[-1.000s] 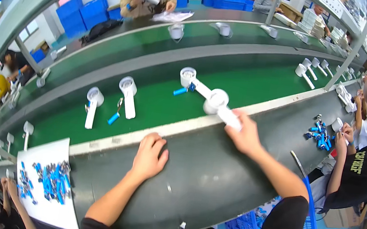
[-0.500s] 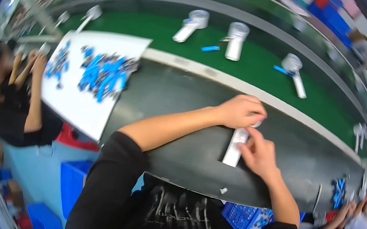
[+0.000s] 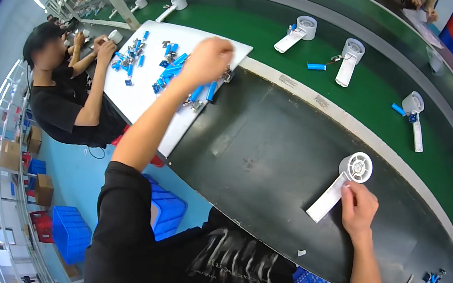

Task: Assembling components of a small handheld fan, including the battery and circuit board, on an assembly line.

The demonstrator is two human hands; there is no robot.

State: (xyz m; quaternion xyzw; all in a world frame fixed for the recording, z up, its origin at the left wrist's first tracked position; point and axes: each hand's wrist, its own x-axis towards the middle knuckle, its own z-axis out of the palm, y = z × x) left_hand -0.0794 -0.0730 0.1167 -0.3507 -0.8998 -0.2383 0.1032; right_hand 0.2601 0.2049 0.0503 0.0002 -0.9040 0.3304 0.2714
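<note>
Clock taken from mid-view. Nearest, at 4, we've got the white fan unit [image 3: 324,205] lying on the dark bench [image 3: 272,148], fan head away from us. Our right hand [image 3: 359,210] is closed on its handle near the neck. No blue cell shows on this one; can't tell if anything sits inside the handle, so we'd call it not finished. Our left hand [image 3: 208,65] is over the white board [image 3: 175,125] at 11, right at the pile of blue cells [image 3: 174,69] with leads and boards. Fingers look curled, undersides hidden: can't tell if we have a cell in them. Plenty of loose cells there, so most of that stock looks unused. Farther out, on the green belt [image 3: 380,76] between 1 and 2:30, three more fan units [image 3: 348,63] have blue cells outside their handles; we'd judge those partly done, cells not yet housed.
</note>
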